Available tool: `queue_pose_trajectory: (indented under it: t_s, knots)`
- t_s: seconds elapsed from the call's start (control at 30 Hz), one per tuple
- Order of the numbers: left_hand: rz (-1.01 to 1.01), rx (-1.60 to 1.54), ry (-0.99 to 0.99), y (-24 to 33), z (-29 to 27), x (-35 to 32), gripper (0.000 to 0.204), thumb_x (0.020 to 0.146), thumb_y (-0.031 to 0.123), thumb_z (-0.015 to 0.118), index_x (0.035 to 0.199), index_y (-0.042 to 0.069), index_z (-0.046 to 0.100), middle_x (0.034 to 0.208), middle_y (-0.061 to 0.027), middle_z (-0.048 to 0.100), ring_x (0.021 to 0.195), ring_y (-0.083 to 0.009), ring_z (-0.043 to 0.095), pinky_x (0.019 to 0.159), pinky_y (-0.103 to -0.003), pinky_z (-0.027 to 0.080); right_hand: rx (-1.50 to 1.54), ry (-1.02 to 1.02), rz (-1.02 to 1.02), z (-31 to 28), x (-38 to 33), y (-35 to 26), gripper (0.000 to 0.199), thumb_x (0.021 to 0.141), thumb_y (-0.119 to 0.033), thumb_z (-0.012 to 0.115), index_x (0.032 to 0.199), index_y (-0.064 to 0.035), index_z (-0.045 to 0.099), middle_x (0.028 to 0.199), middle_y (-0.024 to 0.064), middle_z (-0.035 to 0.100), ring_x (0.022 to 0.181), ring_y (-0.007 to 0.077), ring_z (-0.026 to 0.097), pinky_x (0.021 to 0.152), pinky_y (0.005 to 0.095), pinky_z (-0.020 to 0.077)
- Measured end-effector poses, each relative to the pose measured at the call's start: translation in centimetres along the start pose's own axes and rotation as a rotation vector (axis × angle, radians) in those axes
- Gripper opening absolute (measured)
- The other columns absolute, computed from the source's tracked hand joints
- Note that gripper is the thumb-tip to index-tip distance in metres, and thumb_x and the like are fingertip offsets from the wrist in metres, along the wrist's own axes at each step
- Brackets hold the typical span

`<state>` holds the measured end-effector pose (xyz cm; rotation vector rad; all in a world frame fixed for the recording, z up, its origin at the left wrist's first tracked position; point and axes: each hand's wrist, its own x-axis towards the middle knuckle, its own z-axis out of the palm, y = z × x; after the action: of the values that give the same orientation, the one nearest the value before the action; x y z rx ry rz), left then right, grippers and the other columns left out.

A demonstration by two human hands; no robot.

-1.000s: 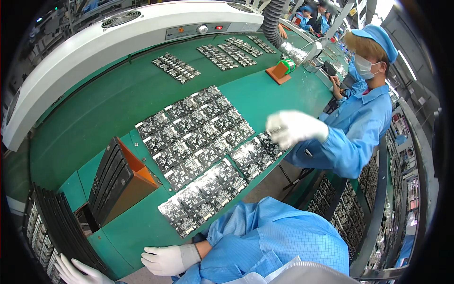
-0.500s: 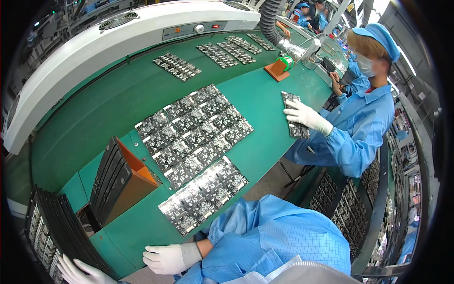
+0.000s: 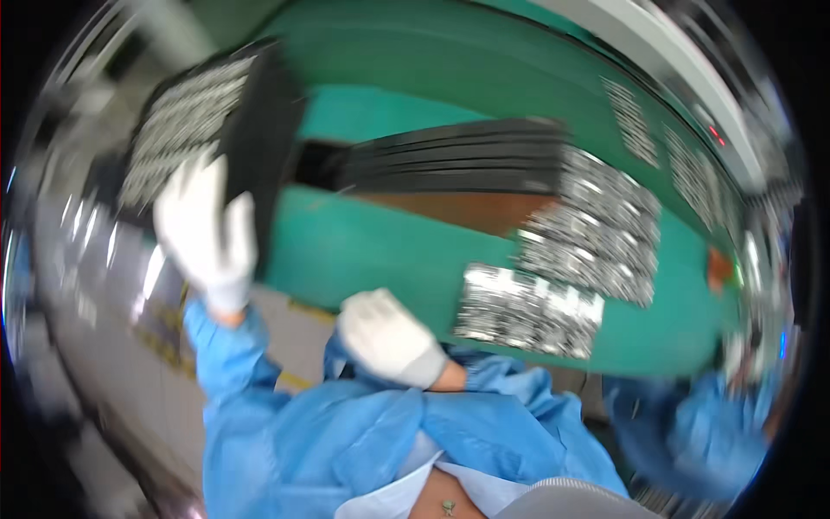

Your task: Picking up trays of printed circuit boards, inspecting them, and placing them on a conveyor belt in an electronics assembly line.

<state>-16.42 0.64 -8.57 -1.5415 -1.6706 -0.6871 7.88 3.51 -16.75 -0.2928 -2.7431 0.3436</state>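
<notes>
My left hand (image 3: 203,229), in a white glove, reaches up at the left with thumb and fingers apart. It overlaps the lower part of an upright board panel (image 3: 186,125) at the front of a black stack (image 3: 281,130); whether it touches cannot be told. My right hand (image 3: 389,337), also gloved in white, rests by the near edge of the green table (image 3: 346,233). Its fingers are blurred and seem bent under the palm; nothing shows in them. To its right lies a panel of circuit boards (image 3: 529,311), with more circuit boards (image 3: 596,229) behind.
Black upright plates (image 3: 458,160) lean on an orange-brown stand (image 3: 467,210) in mid-table. Further board panels (image 3: 631,121) lie on the far surface below a white housing (image 3: 692,82). A co-worker in a blue smock (image 3: 726,424) is at the right. Floor (image 3: 130,320) shows at the left.
The view has swung to the left and blurred. My left hand has lifted forward at the black stack, fingers spread. My right hand stays near the table's edge.
</notes>
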Motion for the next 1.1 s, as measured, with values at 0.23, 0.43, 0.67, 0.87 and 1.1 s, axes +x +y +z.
queue_pose_trajectory:
  t_s: [0.23,0.43,0.67,0.87,1.1]
  knots:
    - [-0.12,0.146,0.03,-1.8,-5.2,-3.5,0.037,0.081,0.016,0.076,0.116,0.008,0.074,0.122,-0.0111,0.071,0.122,-0.033,0.062,0.113,-0.05,0.036,-0.111,0.168,-0.095,1.9,-1.7,-1.1,0.031,0.085,-0.013,0.073,0.113,-0.0011,0.066,0.119,0.0151,0.066,0.113,0.0313,0.065,0.101,0.0474,0.0524]
    - [-0.267,0.128,0.21,-4.6,-7.4,-3.9,0.023,0.085,0.006,0.074,0.108,0.004,0.075,0.106,-0.012,0.072,0.104,-0.0313,0.065,0.101,-0.044,0.047,-0.108,0.19,-0.116,2.2,-1.6,-1.0,0.032,0.083,-0.01,0.074,0.112,-0.0003,0.066,0.118,0.0146,0.066,0.112,0.0315,0.064,0.1,0.0471,0.0527]
    - [-0.23,0.081,0.019,-3.1,-6.9,-1.8,0.04,0.078,0.035,0.086,0.105,0.007,0.075,0.101,-0.0112,0.067,0.1,-0.0309,0.061,0.09,-0.041,0.048,-0.11,0.201,-0.105,2.1,-1.7,-1.3,0.036,0.082,-0.009,0.075,0.115,-0.0001,0.064,0.118,0.015,0.065,0.114,0.0319,0.064,0.102,0.048,0.0515]
    - [-0.32,0.106,-0.111,-3.4,-5.9,-2.2,0.064,0.07,0.053,0.088,0.112,0.008,0.072,0.105,-0.0126,0.062,0.102,-0.0322,0.056,0.091,-0.044,0.045,-0.122,0.203,-0.113,2.2,-1.8,-1.4,0.036,0.083,-0.012,0.075,0.115,0.0006,0.064,0.119,0.0152,0.065,0.114,0.0321,0.064,0.103,0.0486,0.0508]
    - [-0.353,0.098,-0.13,-3.1,-5.4,-1.6,0.061,0.067,0.057,0.087,0.103,0.01,0.071,0.098,-0.0105,0.059,0.099,-0.0323,0.055,0.09,-0.045,0.043,-0.129,0.211,-0.121,2.2,-1.7,-1.4,0.038,0.083,-0.013,0.075,0.117,0.0012,0.064,0.12,0.0157,0.065,0.113,0.033,0.064,0.103,0.0491,0.0507]
